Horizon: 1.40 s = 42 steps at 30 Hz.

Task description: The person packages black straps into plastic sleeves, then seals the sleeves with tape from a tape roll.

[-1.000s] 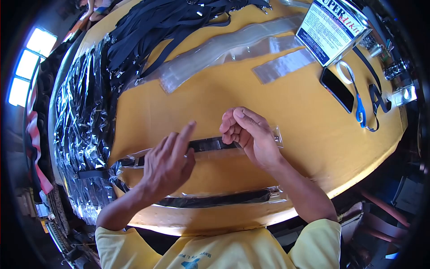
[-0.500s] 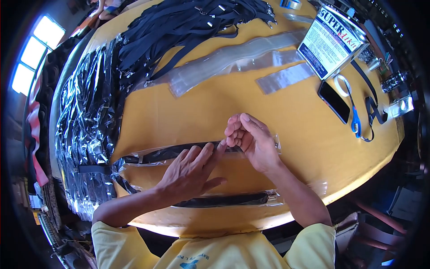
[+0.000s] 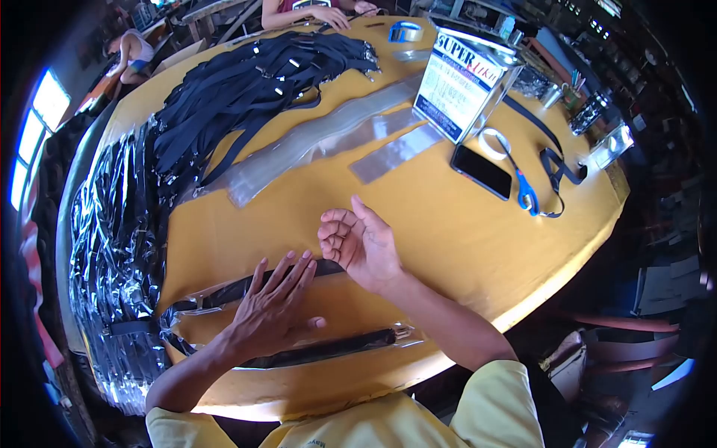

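Note:
A black strap in a clear plastic sleeve lies across the yellow table. Flat on it rests my left hand, fingers stretched and thumb out to the side. My right hand is at the strap's right part, palm turned up. Its fingers curl loosely, the thumb stands apart, and no object shows in it. The sleeve's right end is hidden behind my right hand and forearm. Nearer my body lies a second sleeved black strap, partly under my left wrist.
Sleeved straps pile up on the left; loose black straps heap behind. Clear plastic strips, a contact cement can, a phone, blue-handled scissors and a tape roll lie beyond. Other people are at the back.
The view has shifted, bringing more of the far side and another person's hands into sight. My right thumb has lifted away from its fingers. My left hand stays flat on the sleeved strap.

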{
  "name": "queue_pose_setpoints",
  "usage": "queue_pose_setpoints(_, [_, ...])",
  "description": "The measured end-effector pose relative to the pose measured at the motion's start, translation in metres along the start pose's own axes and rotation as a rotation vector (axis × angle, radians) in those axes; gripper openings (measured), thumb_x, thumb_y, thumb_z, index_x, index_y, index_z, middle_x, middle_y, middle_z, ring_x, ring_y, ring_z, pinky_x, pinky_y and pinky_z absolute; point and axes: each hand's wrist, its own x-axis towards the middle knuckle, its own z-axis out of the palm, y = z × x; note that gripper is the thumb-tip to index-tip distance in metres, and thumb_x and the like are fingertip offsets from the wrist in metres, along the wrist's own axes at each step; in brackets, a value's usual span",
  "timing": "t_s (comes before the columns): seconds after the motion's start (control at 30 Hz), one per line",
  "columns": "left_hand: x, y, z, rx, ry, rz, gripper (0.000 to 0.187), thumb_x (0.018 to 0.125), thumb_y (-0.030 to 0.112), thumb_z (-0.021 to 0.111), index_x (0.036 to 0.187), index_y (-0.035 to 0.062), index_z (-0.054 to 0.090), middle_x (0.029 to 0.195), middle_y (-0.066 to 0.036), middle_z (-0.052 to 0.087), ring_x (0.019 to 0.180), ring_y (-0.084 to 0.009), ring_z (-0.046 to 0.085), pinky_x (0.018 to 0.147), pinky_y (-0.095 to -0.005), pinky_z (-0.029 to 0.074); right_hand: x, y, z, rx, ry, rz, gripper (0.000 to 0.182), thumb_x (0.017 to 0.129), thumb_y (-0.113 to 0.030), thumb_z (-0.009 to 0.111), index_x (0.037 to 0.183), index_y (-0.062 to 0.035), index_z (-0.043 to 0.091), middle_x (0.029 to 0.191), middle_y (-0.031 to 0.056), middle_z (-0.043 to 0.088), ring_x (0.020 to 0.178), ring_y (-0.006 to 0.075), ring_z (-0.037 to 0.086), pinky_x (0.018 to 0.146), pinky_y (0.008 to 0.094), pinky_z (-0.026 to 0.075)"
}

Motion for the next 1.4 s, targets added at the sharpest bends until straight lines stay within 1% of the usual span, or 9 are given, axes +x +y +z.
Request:
queue_pose_setpoints(0.3, [-0.006, -0.003, -0.015, -0.066, 0.172, 0.029, 0.087, 0.099, 0.053, 0.057, 0.16, 0.0017, 0.022, 0.165, -0.019, 0.028, 0.153, -0.039, 0.025, 0.121, -0.0622, 0.018, -0.041, -0.086, 0.047, -0.006, -0.091, -0.392, 0.055, 0.103, -0.05, 0.052, 0.112, 0.0023, 0.067, 0.094, 0.0145, 0.071, 0.079, 0.0233, 0.067, 0.074, 0.0344, 0.056])
queue_pose_setpoints(0.43, [-0.037, -0.018, -0.049, -0.042, 0.311, -0.081, 0.081, 0.1, 0.046, 0.058, 0.159, 0.0015, 0.026, 0.163, -0.019, 0.031, 0.152, -0.0382, 0.028, 0.122, -0.0598, 0.019, -0.079, -0.108, 0.078, -0.463, -0.002, -0.725, 0.046, 0.102, -0.044, 0.059, 0.108, 0.0015, 0.067, 0.094, 0.0101, 0.068, 0.081, 0.0222, 0.065, 0.078, 0.0333, 0.053])
queue_pose_setpoints(0.5, [-0.065, -0.033, -0.064, 0.0, 0.425, -0.202, 0.07, 0.1, 0.038, 0.061, 0.155, 0.0031, 0.037, 0.154, -0.018, 0.046, 0.145, -0.0368, 0.041, 0.119, -0.0579, 0.027, -0.1, -0.104, 0.091, -1.204, 0.019, -0.81, 0.046, 0.098, -0.042, 0.066, 0.112, 0.0013, 0.065, 0.097, 0.0083, 0.068, 0.086, 0.0213, 0.065, 0.081, 0.0341, 0.052])
queue_pose_setpoints(0.53, [-0.081, -0.039, -0.068, 0.022, 0.451, -0.262, 0.064, 0.099, 0.032, 0.062, 0.153, 0.0029, 0.041, 0.15, -0.018, 0.051, 0.142, -0.0369, 0.045, 0.119, -0.0564, 0.029, -0.11, -0.097, 0.099, -1.545, 0.059, -0.729, 0.054, 0.093, -0.046, 0.071, 0.12, 0.0005, 0.064, 0.102, 0.0083, 0.071, 0.091, 0.0263, 0.068, 0.086, 0.039, 0.054])
queue_pose_setpoints(0.63, [-0.133, -0.056, -0.066, 0.146, 0.494, -0.493, 0.053, 0.094, 0.01, 0.062, 0.146, 0.0026, 0.051, 0.145, -0.017, 0.057, 0.138, -0.0361, 0.05, 0.117, -0.0537, 0.033, -0.123, -0.059, 0.095, -1.824, -0.18, -0.438, 0.07, 0.09, -0.055, 0.071, 0.136, -0.0043, 0.057, 0.129, 0.0165, 0.066, 0.117, 0.0365, 0.064, 0.102, 0.0476, 0.049])
queue_pose_setpoints(0.7, [-0.169, -0.064, -0.059, 0.143, 0.466, -0.622, 0.057, 0.088, -0.001, 0.059, 0.144, 0.0036, 0.054, 0.147, -0.017, 0.055, 0.14, -0.0364, 0.047, 0.118, -0.0539, 0.032, -0.128, -0.028, 0.075, -2.269, -0.491, -0.147, 0.082, 0.087, -0.065, 0.067, 0.148, -0.0121, 0.05, 0.156, 0.0215, 0.043, 0.141, 0.0422, 0.044, 0.116, 0.0542, 0.034])
queue_pose_setpoints(0.8, [-0.206, -0.065, -0.053, 0.132, 0.342, -0.698, 0.064, 0.079, -0.005, 0.059, 0.142, 0.0047, 0.055, 0.152, -0.018, 0.049, 0.146, -0.0371, 0.04, 0.12, -0.0553, 0.028, -0.134, -0.006, 0.047, -2.413, -0.433, -0.051, 0.089, 0.087, -0.071, 0.062, 0.155, -0.0172, 0.042, 0.167, 0.0199, 0.021, 0.152, 0.041, 0.025, 0.121, 0.0574, 0.024])
queue_pose_setpoints(1.17, [-0.194, -0.074, -0.032, 0.06, 0.268, -0.693, 0.056, 0.079, 0.009, 0.069, 0.134, 0.0058, 0.059, 0.15, -0.019, 0.048, 0.148, -0.0373, 0.035, 0.121, -0.0576, 0.025, -0.111, -0.02, 0.031, -2.456, -0.248, -0.104, 0.096, 0.086, -0.081, 0.05, 0.151, -0.0107, 0.049, 0.166, 0.0193, 0.026, 0.153, 0.0401, 0.022, 0.124, 0.058, 0.017])
queue_pose_setpoints(1.4, [-0.167, -0.084, -0.031, 0.022, 0.371, -0.514, 0.055, 0.068, 0.006, 0.075, 0.122, 0.005, 0.062, 0.109, -0.016, 0.061, 0.111, -0.0379, 0.057, 0.109, -0.0485, 0.04, -0.105, -0.048, 0.019, -2.465, -0.228, -0.13, 0.095, 0.088, -0.077, 0.053, 0.152, -0.0073, 0.046, 0.167, 0.0184, 0.024, 0.155, 0.0383, 0.019, 0.125, 0.0553, 0.015])
